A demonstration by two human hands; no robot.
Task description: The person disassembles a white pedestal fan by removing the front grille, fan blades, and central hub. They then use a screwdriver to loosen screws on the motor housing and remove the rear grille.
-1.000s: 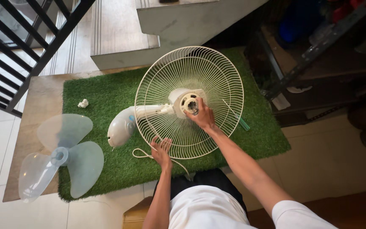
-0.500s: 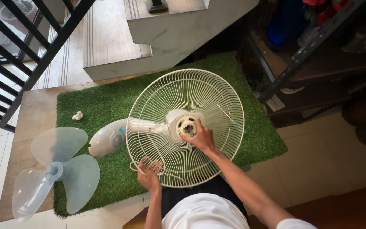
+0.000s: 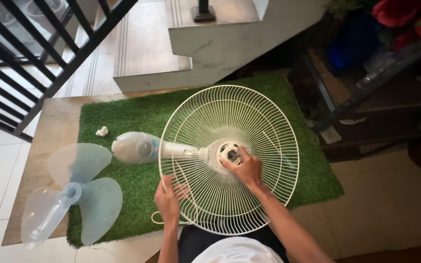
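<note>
A cream wire fan guard (image 3: 264, 126) is tipped up over a green turf mat (image 3: 127, 114), still joined to the white fan body (image 3: 136, 147) lying on its side. My left hand (image 3: 167, 199) grips the guard's lower left rim. My right hand (image 3: 243, 168) is closed on the round plastic nut (image 3: 230, 154) at the guard's centre hub. A white cord loops on the mat below my left hand.
A pale translucent three-blade fan propeller (image 3: 71, 192) lies at the left on a low wooden board (image 3: 49, 122). A crumpled white scrap (image 3: 102, 131) sits on the mat. Concrete steps (image 3: 210, 44) rise behind, black railing bars at the left, a dark metal rack at the right.
The guard and fan body have tilted and shifted; the body now points further left and up. My left hand moved up along the rim. My right hand stays on the hub nut.
</note>
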